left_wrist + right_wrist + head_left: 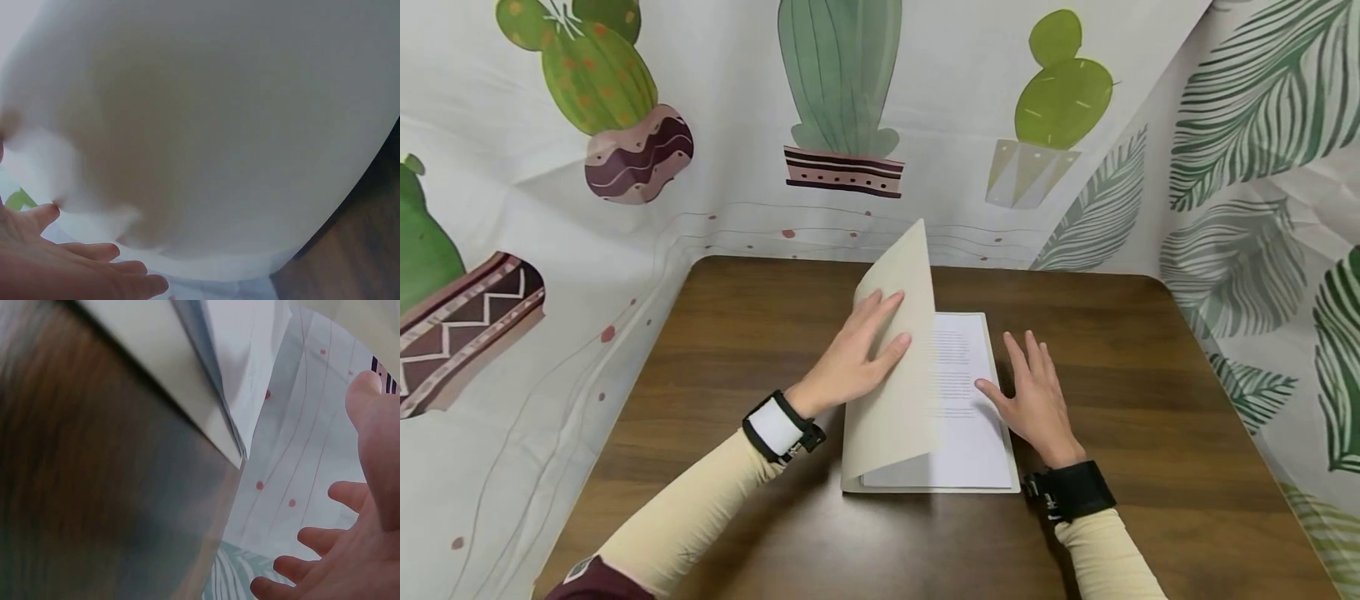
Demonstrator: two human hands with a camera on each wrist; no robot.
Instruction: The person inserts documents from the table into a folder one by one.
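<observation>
A cream paper folder [891,417] lies on the table with its front cover raised and tilted, standing partly open. Inside it is a stack of white printed sheets [973,450]; the raised cover hides their left part. My left hand [857,358] is against the outer face of the cover, its fingers extended. In the left wrist view the cover [237,144] fills most of the picture, above the spread left fingers. My right hand [1037,404] hovers by the folder's right edge, fingers spread and holding nothing. The right wrist view shows the sheets' corner [240,387] beside that hand.
The brown wooden table [737,333] extends around the folder, with rounded far corners. Behind it hangs a white cloth [955,108] printed with cacti and leaves. Each wrist wears a black strap [1078,490].
</observation>
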